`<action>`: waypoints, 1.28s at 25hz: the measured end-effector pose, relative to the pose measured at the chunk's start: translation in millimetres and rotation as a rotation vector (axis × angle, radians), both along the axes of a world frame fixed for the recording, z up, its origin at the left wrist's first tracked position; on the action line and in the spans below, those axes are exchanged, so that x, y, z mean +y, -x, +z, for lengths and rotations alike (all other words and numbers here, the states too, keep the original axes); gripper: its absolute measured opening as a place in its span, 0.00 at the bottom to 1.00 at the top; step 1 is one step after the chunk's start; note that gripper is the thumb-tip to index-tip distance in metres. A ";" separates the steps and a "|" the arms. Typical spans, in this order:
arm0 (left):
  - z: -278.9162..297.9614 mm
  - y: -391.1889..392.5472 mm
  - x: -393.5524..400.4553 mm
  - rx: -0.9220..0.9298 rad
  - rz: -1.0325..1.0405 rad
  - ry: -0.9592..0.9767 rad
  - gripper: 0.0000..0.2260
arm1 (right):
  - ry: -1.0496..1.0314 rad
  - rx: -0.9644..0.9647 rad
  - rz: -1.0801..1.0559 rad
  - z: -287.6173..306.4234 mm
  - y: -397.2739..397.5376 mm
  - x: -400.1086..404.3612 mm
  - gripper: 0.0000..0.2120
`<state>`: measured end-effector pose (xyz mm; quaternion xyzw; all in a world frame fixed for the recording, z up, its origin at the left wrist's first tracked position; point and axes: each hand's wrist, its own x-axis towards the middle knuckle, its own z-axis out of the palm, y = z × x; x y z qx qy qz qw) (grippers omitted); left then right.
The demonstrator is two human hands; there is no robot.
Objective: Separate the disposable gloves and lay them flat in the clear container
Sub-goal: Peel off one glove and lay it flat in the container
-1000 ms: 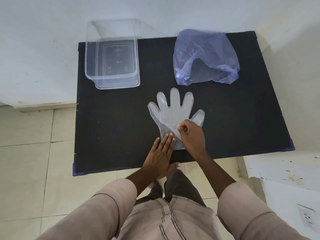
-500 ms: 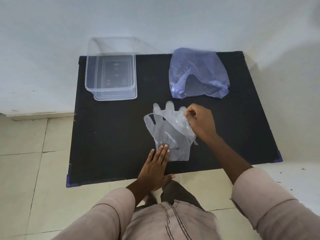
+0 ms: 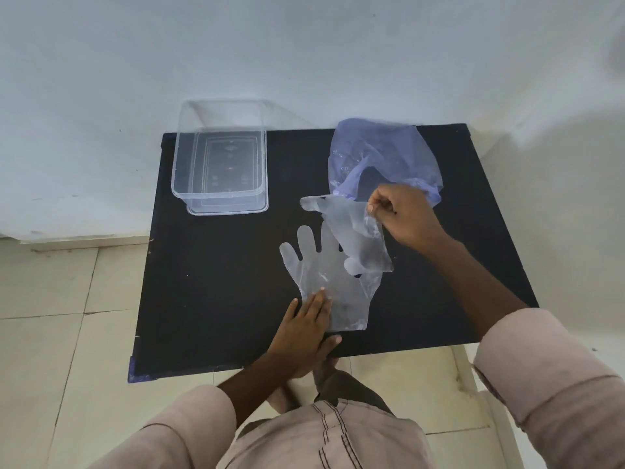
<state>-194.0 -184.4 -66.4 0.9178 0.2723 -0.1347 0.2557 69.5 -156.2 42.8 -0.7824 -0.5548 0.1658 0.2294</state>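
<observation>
A clear disposable glove (image 3: 324,279) lies flat on the black table (image 3: 216,286), fingers pointing away from me. My left hand (image 3: 306,328) presses flat on its cuff, fingers together. My right hand (image 3: 402,213) pinches the edge of a second clear glove (image 3: 355,235) and holds it in the air above the first; it hangs crumpled, and I cannot tell whether its low end still touches the flat one. The clear container (image 3: 220,170) stands at the table's back left with nothing visible inside.
A crumpled pale blue plastic bag (image 3: 382,154) sits at the back of the table, right behind my right hand. A white wall runs along the far edge. Tiled floor lies to the left and below the near edge.
My right hand has peeled the top glove off the stack and lifted it up and away toward the back right. My left hand stays pressed on the lower glove's cuff.
</observation>
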 end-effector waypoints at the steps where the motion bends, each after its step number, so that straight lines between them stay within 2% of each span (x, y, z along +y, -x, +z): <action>1: 20.7 -6.1 9.2 -0.135 0.095 0.020 0.32 | 0.038 -0.011 0.073 3.6 0.2 -1.0 0.05; 4: 86.6 -31.9 51.6 -0.502 0.333 -0.033 0.29 | 0.096 -0.160 0.254 25.4 7.9 -1.2 0.06; 7: 138.1 -57.0 100.0 -0.738 0.351 0.009 0.30 | 0.062 -0.327 0.322 60.9 23.1 0.1 0.10; 9: 164.1 -67.2 122.6 -0.702 0.278 0.116 0.27 | 0.051 -0.397 0.348 86.5 35.5 -2.3 0.10; 11: 182.9 -73.6 134.4 -0.609 0.207 0.323 0.19 | 0.080 -0.441 0.390 109.4 44.6 -6.3 0.08; 14: 193.1 -76.0 136.6 -0.599 0.155 0.504 0.09 | 0.076 -0.339 0.344 134.5 51.4 -14.7 0.07; 16: 194.6 -74.5 134.5 -0.671 0.190 0.554 0.08 | -0.088 -0.221 0.197 138.7 48.6 -26.5 0.06; 18: 195.7 -69.8 136.2 -0.762 0.276 0.585 0.05 | -0.197 0.011 -0.058 132.1 45.8 -46.8 0.17; 20: 195.5 -62.4 140.1 -0.820 0.365 0.643 0.03 | -0.125 0.277 -0.238 119.2 49.4 -67.4 0.29; 21: 195.9 -59.2 141.5 -0.837 0.395 0.668 0.03 | -0.072 0.378 -0.279 111.5 51.9 -75.2 0.32; 23: 198.0 -54.1 142.2 -0.860 0.452 0.691 0.03 | -0.071 0.463 -0.288 96.1 54.2 -80.0 0.27; 26: 203.6 -47.6 140.6 -0.881 0.530 0.689 0.04 | -0.255 0.467 -0.349 92.8 57.1 -67.1 0.07; 27: 204.1 -46.5 140.6 -0.875 0.539 0.680 0.04 | -0.304 0.488 -0.367 93.5 55.5 -62.3 0.04; 32: 208.1 -49.6 138.2 -0.845 0.589 0.611 0.05 | -0.366 0.621 -0.339 107.9 31.5 -44.4 0.04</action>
